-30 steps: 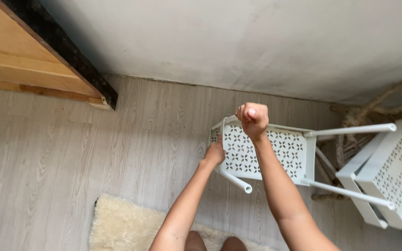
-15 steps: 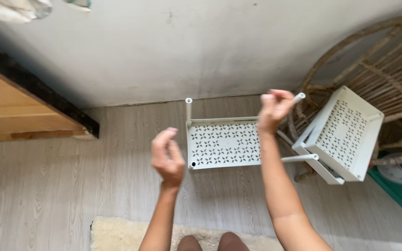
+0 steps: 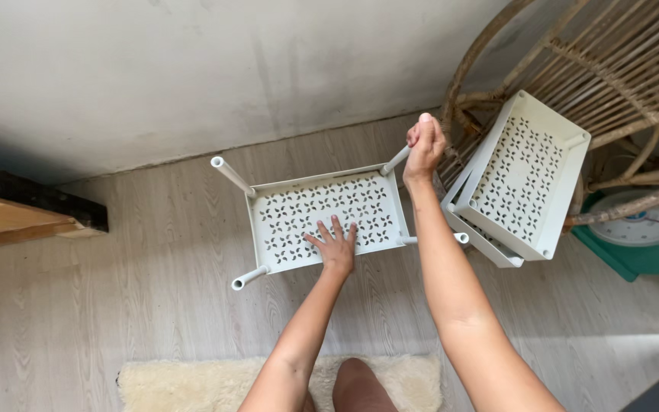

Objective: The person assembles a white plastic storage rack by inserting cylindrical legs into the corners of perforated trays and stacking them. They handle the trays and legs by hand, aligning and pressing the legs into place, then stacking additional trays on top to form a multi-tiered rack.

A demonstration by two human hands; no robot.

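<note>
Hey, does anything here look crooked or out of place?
Yes. Two white perforated trays lean tilted against the rattan chair instead of lying flat. The tray with poles, under the left hand, sits skewed to the floorboards.

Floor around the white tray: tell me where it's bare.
Bare plank floor lies left of the perforated tray, between the wall and fluffy rug. Right is crowded: spare trays lean on the rattan chair.

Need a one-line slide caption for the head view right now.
Left hand flat on a white perforated shelf tray, right hand gripping its corner post.
</note>
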